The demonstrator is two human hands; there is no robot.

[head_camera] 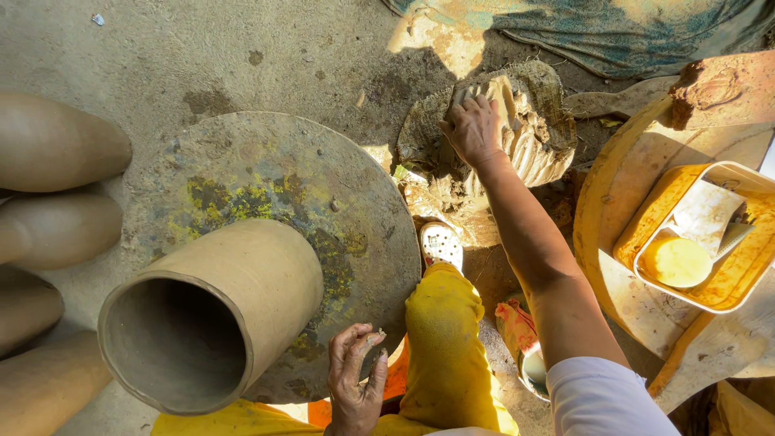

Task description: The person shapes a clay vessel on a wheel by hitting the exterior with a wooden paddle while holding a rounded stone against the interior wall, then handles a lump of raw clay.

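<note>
Right hand stretched forward, palm down, fingers pressed into clay lump; grip looks like a loose claw on the clay's left edge, not closed around a piece. Clay lump sits on a dirty sack on the ground, just past the wheel's far right rim. Left hand near bottom edge, palm up, fingers curled half shut, a small bit of clay pinched at the fingertips; holds nothing else. It hovers just beside the wheel's near rim, right of the pot.

Pot is a tall open cylinder, standing on the wheel's near-left part, mouth toward the camera, rim thin and even. Far half of the wheel disc is bare, with yellow-green stains. Yellow-trousered knee and a white sandal sit in the gap between wheel and right forearm; tight there.

Left edge: finished jars stacked, close to the wheel but not touching it. Right: round wooden board carrying a yellow tub with a sponge inside; well apart from the clay lump. Cloth heaped at top right. Open bare ground lies beyond the wheel, top left.
</note>
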